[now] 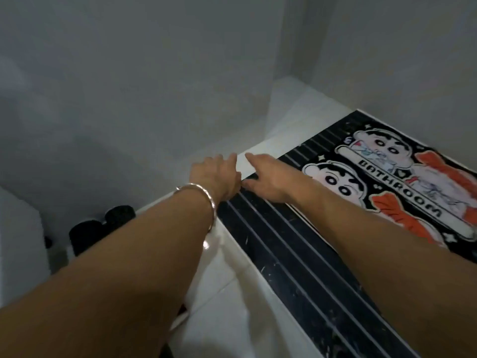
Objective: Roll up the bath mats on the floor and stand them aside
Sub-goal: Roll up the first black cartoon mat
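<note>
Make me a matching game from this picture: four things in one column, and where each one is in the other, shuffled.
Things:
1. bath mat
2. bracelet
3. dark rolls
4. right hand

Places:
A. around the left wrist
B. standing at the lower left
C. on the mat's striped edge
D. flat on the white floor

Pairs: 1-D, 2-A, 3-B, 4-C
</note>
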Motion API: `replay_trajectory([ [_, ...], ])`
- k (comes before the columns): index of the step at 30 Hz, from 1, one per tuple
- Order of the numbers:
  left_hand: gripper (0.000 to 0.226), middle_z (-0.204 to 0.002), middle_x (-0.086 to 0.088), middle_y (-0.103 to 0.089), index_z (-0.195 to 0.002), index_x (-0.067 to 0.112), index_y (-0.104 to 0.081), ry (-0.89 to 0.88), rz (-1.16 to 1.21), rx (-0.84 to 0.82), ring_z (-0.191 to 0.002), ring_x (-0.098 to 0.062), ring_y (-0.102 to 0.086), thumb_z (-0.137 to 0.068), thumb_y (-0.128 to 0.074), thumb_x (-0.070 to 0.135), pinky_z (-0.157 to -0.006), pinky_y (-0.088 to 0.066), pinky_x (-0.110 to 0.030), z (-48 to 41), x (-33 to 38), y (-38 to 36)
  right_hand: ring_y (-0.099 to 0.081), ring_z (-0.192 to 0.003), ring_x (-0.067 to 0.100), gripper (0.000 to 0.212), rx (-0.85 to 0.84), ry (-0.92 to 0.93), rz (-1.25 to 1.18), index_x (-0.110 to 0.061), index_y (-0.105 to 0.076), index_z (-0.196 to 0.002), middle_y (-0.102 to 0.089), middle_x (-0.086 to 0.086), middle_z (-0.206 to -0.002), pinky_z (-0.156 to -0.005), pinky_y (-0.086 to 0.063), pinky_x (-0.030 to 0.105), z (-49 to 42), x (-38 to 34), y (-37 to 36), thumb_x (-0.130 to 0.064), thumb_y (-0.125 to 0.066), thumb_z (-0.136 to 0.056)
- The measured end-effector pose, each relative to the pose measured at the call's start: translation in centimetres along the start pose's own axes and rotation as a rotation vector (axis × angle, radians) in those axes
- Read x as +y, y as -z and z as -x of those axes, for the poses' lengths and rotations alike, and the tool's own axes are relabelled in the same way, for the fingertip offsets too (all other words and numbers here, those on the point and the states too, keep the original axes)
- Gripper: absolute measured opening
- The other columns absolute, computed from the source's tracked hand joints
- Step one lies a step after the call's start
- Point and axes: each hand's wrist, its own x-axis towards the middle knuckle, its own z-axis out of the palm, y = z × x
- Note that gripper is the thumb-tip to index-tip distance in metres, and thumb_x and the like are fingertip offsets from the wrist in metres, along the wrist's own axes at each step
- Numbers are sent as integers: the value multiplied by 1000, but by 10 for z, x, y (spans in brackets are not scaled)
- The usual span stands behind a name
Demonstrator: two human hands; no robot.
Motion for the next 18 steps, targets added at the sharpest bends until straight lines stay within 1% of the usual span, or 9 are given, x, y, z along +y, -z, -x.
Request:
replay_trajectory([
  [2,53,-141,-13,-43,-147,20,-23,-42,2,9,-125,-34,-45,-98,-36,34,-102,-40,-47,8,4,68,-34,-137,27,65,31,-51,-23,-16,-20,-150,-27,10,-153,-109,-33,39,17,-10,64,-29,-51,-95],
  [4,53,-142,-13,-42,-148,20,-21,-90,-26,26,-126,-34,-45,-99,-36,33,-102,-40,-47,21,5,141,-36,-135,27,61,47,-89,-35,-15,-23,-148,-30,11,-151,-106,-33,38,38,-24,125,-26,-51,-95],
  [8,47,-135,-15,-46,-143,18,-31,-164,-54,106,-122,-37,-47,-98,-36,31,-97,-41,-45,47,-3,285,-39,-133,28,55,34,-122,-21,-15,-28,-146,-33,9,-149,-106,-35,38,75,-67,232,-26,-49,-96],
  [11,44,-135,-14,-47,-140,19,-36,-216,-86,124,-123,-35,-47,-97,-37,30,-97,-41,-42,66,-6,384,-39,-132,29,54,11,-121,31,-14,-28,-145,-33,11,-148,-106,-34,36,104,-98,311,-26,-48,-96],
  [14,43,-135,-14,-48,-137,17,-40,-251,-96,165,-122,-35,-49,-97,-38,32,-96,-42,-41,77,-5,484,-37,-134,29,56,13,-126,79,-15,-26,-146,-31,11,-149,-107,-32,35,134,-119,400,-26,-48,-96],
  [18,44,-137,-16,-48,-137,15,-42,-292,-93,252,-123,-36,-48,-97,-38,33,-99,-41,-41,94,5,618,-35,-136,30,62,99,-198,153,-17,-18,-150,-28,9,-151,-107,-33,37,176,-140,531,-29,-45,-97],
])
